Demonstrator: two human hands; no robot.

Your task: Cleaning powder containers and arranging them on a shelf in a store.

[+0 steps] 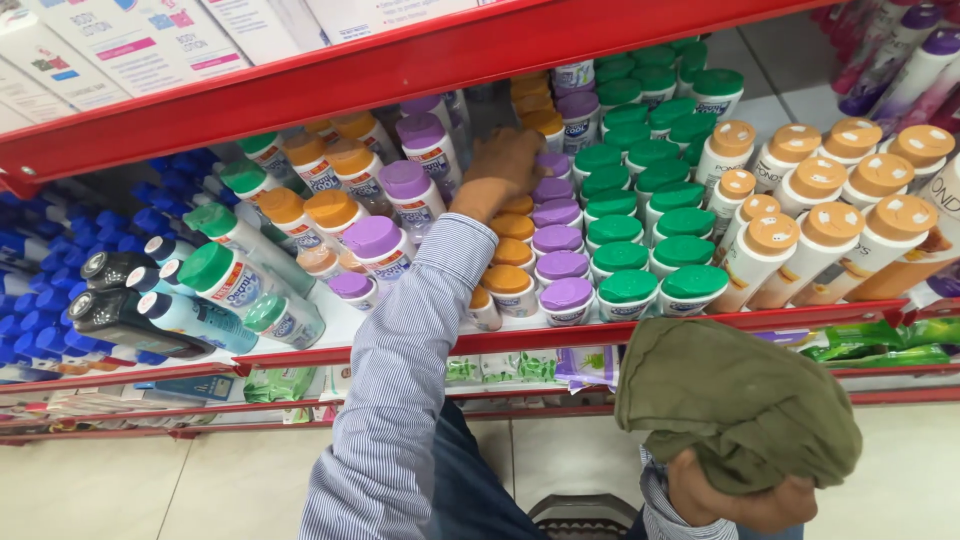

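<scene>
left hand [505, 165]: reaching deep into shelf [600, 330], grip resting on purple-capped bottles [557, 215], closure unclear
right hand [745, 495]: grip bunched around green cloth [740, 400]
progress: front rows tidy, left bottles [235, 275] toppled

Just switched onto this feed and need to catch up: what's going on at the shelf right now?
A person in a striped blue shirt stands at a red metal shelf packed with small capped bottles. Their left hand reaches deep into the shelf, resting on the rows of orange-capped bottles and purple-capped bottles. Their right hand holds a bunched olive-green cloth low, in front of the shelf edge. Green-capped bottles stand in neat rows to the right, while several bottles on the left lie tipped over.
</scene>
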